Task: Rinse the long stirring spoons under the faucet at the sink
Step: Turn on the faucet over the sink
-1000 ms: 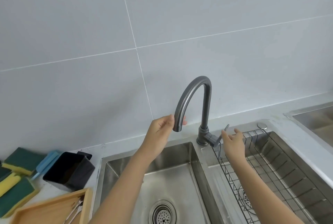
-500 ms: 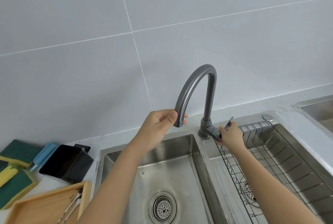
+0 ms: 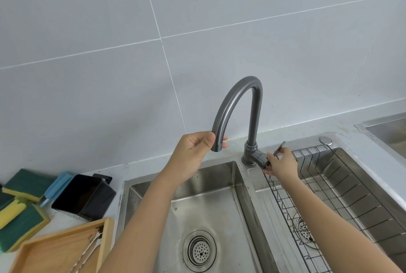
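Observation:
The dark grey gooseneck faucet [image 3: 239, 96] rises from the divider between two steel basins. My left hand [image 3: 193, 154] grips the spout's tip, which hangs over the left basin [image 3: 219, 202]. My right hand [image 3: 280, 164] is closed on the faucet's lever handle [image 3: 279, 147] by the base. No water runs. Long metal stirring spoons [image 3: 87, 250] lie in a wooden tray [image 3: 57, 248] at the bottom left, partly cut off by the frame edge.
A wire rack [image 3: 342, 184] sits in the right basin. A black bin [image 3: 85, 198], a blue object [image 3: 56, 187] and green-and-yellow sponges [image 3: 19, 217] lie on the counter to the left. Another steel sink [image 3: 391, 132] is at the far right. A tiled wall stands behind.
My right hand has moved from beside the lever to closing on it. My left hand has stayed on the spout tip. The camera has tilted slightly downward.

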